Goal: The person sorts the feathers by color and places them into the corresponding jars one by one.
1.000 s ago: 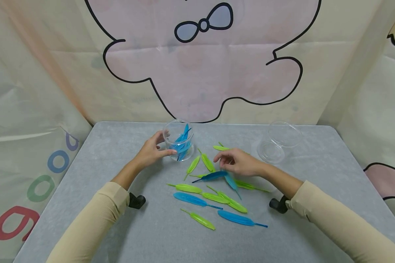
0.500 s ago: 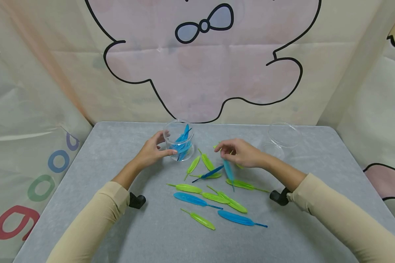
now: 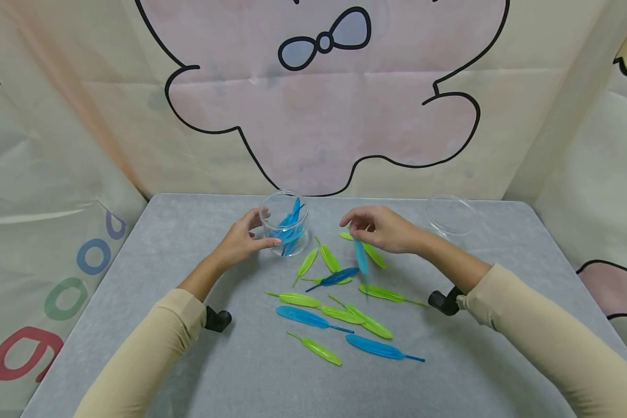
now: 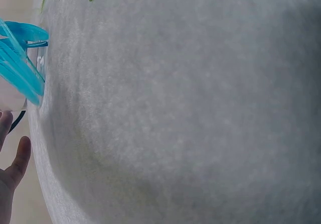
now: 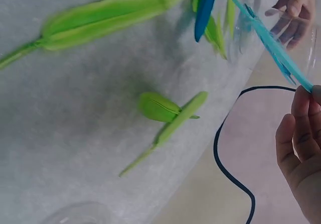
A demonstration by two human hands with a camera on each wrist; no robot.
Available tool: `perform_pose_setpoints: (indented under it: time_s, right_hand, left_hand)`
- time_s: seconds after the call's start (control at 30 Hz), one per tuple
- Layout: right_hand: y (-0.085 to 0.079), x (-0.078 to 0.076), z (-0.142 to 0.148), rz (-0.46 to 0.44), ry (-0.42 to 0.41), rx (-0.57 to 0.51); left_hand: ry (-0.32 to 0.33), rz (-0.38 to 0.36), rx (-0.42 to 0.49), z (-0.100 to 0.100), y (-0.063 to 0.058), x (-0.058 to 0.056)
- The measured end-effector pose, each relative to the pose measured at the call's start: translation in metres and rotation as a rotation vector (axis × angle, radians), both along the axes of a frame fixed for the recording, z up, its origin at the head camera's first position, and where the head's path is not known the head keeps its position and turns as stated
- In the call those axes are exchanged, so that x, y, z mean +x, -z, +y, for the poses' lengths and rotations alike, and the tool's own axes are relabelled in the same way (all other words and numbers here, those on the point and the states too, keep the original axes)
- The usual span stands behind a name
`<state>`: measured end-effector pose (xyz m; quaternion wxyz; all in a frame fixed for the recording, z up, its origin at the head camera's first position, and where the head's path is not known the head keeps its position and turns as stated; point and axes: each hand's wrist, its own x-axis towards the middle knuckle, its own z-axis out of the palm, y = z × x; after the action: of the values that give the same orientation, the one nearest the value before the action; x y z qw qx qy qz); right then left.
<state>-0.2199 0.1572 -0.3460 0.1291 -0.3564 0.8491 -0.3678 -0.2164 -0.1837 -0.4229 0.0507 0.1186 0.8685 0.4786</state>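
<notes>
My left hand [image 3: 242,237] holds a clear plastic cup [image 3: 298,247] by its left side, thumb at the front and fingers behind. Several blue feathers [image 3: 291,223] stand inside the cup; they also show through its wall in the left wrist view. Between thumb and fingertips, my right hand [image 3: 384,229] pinches a light-blue feather [image 3: 361,255], which hangs down over the table. In the right wrist view this feather [image 5: 271,43] slants away from the fingertips. Beneath and in front of the right hand lie green feathers [image 3: 376,255] and a dark-blue feather [image 3: 337,276].
A second clear cup [image 3: 451,215] stands at the back right, partly hidden behind the right forearm. More green feathers [image 3: 321,351] and two blue feathers [image 3: 378,346] lie scattered across the middle of the grey table [image 3: 240,377]. Printed cloth walls [image 3: 319,133] enclose the table.
My right hand has risen and moved toward the back of the table, lifting the light-blue feather off the pile. The feather now hangs more upright. My left hand and its cup stay put.
</notes>
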Motion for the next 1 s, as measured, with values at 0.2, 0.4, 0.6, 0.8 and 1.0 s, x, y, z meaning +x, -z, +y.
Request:
perform_pose_setpoints:
  time_s: [0.2, 0.4, 0.6, 0.8, 1.0]
  right_hand:
    - [-0.011, -0.006, -0.003, 0.024, 0.012, -0.012]
    - [-0.022, -0.013, -0.011, 0.068, 0.039, -0.009]
    - [-0.032, -0.022, -0.018, 0.104, 0.068, -0.016]
    - [-0.042, -0.031, -0.026, 0.163, 0.122, -0.047]
    - [-0.046, -0.038, -0.036, 0.189, 0.198, -0.097]
  left_hand:
    - [0.001, 0.003, 0.000, 0.000, 0.000, 0.001]
    - [0.002, 0.011, -0.004, 0.000, 0.000, 0.001]
    - [0.003, 0.004, 0.002, 0.001, 0.001, 0.001]
    - [0.002, 0.009, 0.000, 0.000, 0.001, 0.001]
    - [0.007, 0.018, 0.000, -0.001, 0.003, 0.000]
